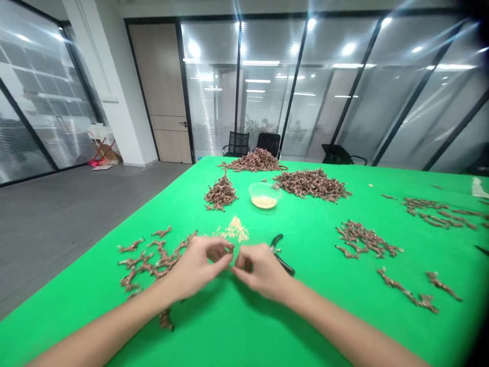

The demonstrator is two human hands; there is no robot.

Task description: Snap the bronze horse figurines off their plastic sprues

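Observation:
My left hand [204, 262] is closed in a pinch, with a small brown twisted piece [231, 248] showing at its fingertips. Close beside it, my right hand [262, 267] also pinches; whatever lies between its fingertips is too small to make out. Just beyond the right hand lies a black-handled pair of pliers [281, 257], partly hidden by that hand. Loose brown twisted pieces [132, 262] are scattered left of and under my left wrist. In front of both hands is a small heap of pale beige bits [236, 229].
A clear bowl [265, 196] holds pale bits. Around it rise brown heaps [221, 192], with a wide one [311, 184] at right and another [255, 160] behind. More pieces [367, 239] lie to the right on the green tabletop [248, 326]. Black chairs [268, 142] stand past the far edge.

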